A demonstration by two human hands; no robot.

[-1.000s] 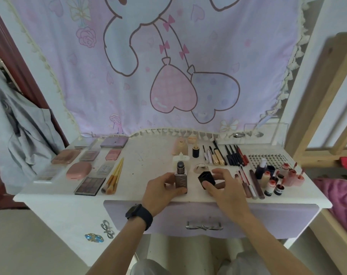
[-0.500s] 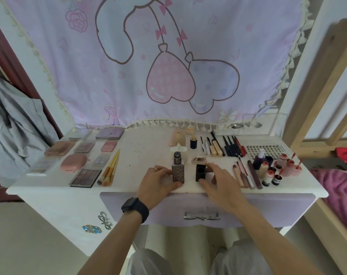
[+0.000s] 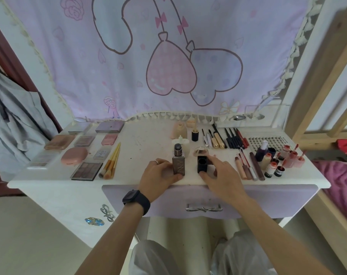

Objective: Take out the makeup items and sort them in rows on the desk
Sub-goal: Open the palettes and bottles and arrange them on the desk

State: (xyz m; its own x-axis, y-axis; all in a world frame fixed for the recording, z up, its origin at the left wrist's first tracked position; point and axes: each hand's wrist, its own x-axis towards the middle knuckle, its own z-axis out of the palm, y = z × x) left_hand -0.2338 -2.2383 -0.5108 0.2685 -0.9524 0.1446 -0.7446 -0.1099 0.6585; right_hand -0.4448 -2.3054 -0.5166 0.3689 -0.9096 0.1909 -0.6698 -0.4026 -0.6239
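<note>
Far left, a grey garment (image 3: 15, 124) hangs beside the white desk (image 3: 148, 139). The left part of the desk holds flat cases in rows: purple palette (image 3: 109, 127) at the back, brown palette (image 3: 59, 141) in front of it and to the left, pink compact (image 3: 74, 157) nearer, dark eyeshadow palette (image 3: 87, 171) by the front edge. The yellow-handled brushes (image 3: 111, 163) lie just right of that palette, bristles toward the front edge.

At centre front, the left hand (image 3: 158, 175), with a ring (image 3: 156, 161) and a black watch (image 3: 135, 199), grips the foundation bottle (image 3: 178, 163): thumb across its base, fingers curled on its left side. The bottle stands upright on the desk, uncapped, dark pump top showing. Behind it are a white pump piece (image 3: 181, 140), beige bottles (image 3: 179, 131) and a small black bottle (image 3: 195, 135).

Just right of the foundation bottle, not touching it, the black cap (image 3: 202, 164) stands on the desk, open end up. The right hand (image 3: 222, 175) pinches it, thumb at the front lower edge, index finger on its right side. A clear dome (image 3: 201, 151) sits just behind the cap.

Further right, mascaras and pencils (image 3: 226, 138) lie side by side at the back and lip glosses (image 3: 247, 167) lie in a row nearer the front. Then come small bottles (image 3: 272, 161) in a cluster, with a dotted sheet (image 3: 266, 141) behind them, and pink lip tints (image 3: 292, 156) near the right edge.

The lilac drawer front (image 3: 268, 201) with its bow handle (image 3: 203, 207) is below the hands. A wooden bed frame (image 3: 327, 86) is far right.
</note>
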